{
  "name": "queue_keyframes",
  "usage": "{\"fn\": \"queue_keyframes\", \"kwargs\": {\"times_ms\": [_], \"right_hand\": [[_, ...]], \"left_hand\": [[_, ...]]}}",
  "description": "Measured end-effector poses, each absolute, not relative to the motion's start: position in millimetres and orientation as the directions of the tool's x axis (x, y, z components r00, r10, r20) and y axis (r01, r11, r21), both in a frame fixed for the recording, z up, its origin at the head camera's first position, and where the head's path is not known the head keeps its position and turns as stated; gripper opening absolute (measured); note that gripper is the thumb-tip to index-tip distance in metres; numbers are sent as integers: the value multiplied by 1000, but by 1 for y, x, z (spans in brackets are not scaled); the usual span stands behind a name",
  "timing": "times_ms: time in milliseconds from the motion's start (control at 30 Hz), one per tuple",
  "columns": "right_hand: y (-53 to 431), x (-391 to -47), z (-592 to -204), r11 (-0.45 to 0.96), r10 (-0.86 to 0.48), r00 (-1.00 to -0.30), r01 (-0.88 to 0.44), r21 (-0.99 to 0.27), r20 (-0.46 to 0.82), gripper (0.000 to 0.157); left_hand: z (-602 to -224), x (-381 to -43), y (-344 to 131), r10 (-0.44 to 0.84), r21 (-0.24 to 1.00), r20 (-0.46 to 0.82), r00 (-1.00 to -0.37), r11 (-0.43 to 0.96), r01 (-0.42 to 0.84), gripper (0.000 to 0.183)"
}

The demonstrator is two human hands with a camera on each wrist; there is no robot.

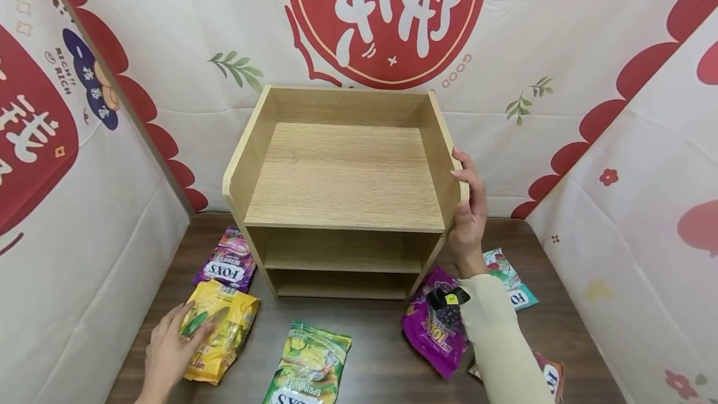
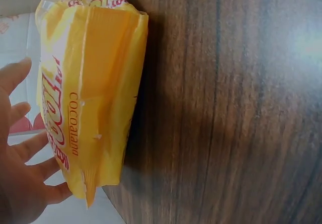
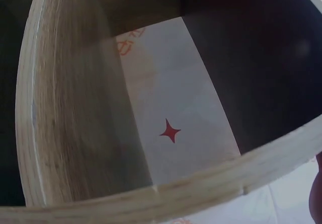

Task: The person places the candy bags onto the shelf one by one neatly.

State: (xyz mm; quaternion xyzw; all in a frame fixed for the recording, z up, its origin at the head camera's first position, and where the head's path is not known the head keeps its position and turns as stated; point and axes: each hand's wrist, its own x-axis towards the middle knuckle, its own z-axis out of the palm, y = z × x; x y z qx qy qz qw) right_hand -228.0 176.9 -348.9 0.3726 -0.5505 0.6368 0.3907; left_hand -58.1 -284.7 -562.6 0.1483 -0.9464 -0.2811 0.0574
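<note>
A light wooden shelf (image 1: 342, 173) with an open top and two lower compartments stands at the back of the table. My right hand (image 1: 472, 214) grips the edge of its right side panel, fingers and thumb on either side. In the right wrist view the shelf's wooden edges (image 3: 201, 181) fill most of the picture. At the left, my left hand (image 1: 171, 348) reaches over a yellow candy bag (image 1: 238, 323) with its fingers spread. The left wrist view shows those fingertips right at the side of the bag, which is printed with red lettering.
A purple FOX'S bag (image 1: 230, 264) lies behind the yellow one. Front middle is a green FOX'S bag (image 1: 311, 360). Right of the shelf lie a purple bag (image 1: 432, 354), a teal bag (image 1: 505, 273) and a partly hidden reddish bag (image 1: 551, 373). Printed cloth walls (image 1: 561, 36) surround the dark table.
</note>
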Motion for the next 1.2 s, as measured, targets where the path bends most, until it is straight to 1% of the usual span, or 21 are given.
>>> {"fn": "queue_keyframes", "kwargs": {"times_ms": [133, 200, 300, 400, 633, 800, 1200], "right_hand": [[178, -229, -353, -115, 93, -430, -901, -419, 898, 63], [179, -232, -357, -129, 92, -437, -896, -424, 895, 63], [179, -238, -362, -142, 83, -445, -891, -431, 892, 61], [180, -241, -366, -150, 74, -456, -884, -442, 887, 59], [183, -241, -366, -173, 79, -446, -887, -428, 892, 59], [185, -240, -368, -163, 82, -457, -883, -441, 886, 59], [188, -242, -371, -130, 80, -470, -879, -458, 879, 57]], "left_hand": [[-563, -62, -286, -315, 548, -46, -948, 786, -288, 84], [-564, -64, -287, -333, 540, -96, -938, 774, -330, 87], [-563, -64, -287, -359, 516, -171, -917, 761, -394, 90], [-561, -64, -287, -361, 487, -214, -908, 766, -419, 92], [-556, -70, -279, -331, 438, -260, -907, 797, -417, 99], [-559, -72, -273, -304, 420, -288, -908, 812, -405, 108], [-561, -69, -257, -312, 421, -273, -910, 811, -405, 109]]}}
